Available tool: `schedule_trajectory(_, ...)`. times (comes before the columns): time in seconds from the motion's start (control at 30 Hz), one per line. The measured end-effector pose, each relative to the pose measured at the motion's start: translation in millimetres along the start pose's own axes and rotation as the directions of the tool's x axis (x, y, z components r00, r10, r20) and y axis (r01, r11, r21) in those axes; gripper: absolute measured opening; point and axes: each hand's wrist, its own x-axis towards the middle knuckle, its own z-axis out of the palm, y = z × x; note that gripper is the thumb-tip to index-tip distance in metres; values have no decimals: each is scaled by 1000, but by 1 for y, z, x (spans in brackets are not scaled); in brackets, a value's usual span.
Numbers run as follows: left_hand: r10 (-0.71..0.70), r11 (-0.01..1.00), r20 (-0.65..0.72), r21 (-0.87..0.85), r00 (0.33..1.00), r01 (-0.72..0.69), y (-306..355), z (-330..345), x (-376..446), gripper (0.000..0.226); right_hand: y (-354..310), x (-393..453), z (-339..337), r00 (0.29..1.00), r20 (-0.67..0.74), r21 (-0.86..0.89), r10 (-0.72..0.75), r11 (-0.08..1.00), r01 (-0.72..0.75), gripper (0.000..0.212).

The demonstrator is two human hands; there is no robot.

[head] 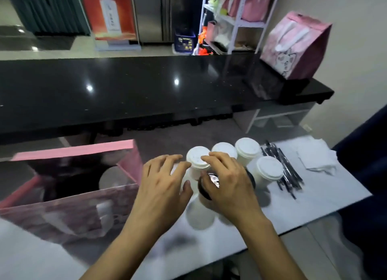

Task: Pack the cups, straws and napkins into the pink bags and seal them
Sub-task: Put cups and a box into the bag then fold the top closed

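An open pink bag (69, 196) stands on the white table at the left, with a white cup lid (110, 178) showing inside it. Several white lidded cups (248, 149) cluster at the table's middle. My right hand (227, 181) curls over a cup with a black lid (206, 188). My left hand (162, 181) is beside it with fingers spread, over another white cup (200, 213) that is mostly hidden; contact is unclear. Black wrapped straws (287, 171) lie right of the cups. White napkins (316, 156) are stacked beyond them.
A sealed pink bag (297, 49) stands on the black counter (125, 87) at the far right. A white shelf rack (234, 20) with more bags is behind the counter. The table's front edge (293, 231) runs near my right wrist.
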Motion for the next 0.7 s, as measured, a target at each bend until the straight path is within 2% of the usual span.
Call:
schedule_trajectory(0.23,100,994,89,-40,991,-97,88,61,56,37,110,-13,-48,989,31,-54,146,988,-144,29)
schedule_trajectory(0.5,198,980,174,-70,965,-188,193,137,126,38,260,-17,-84,961,1,-100,278,956,-277,24)
schedule_trajectory(0.7,215,976,228,-83,950,-201,242,184,156,38,379,-14,-86,900,11,-196,436,883,-426,24)
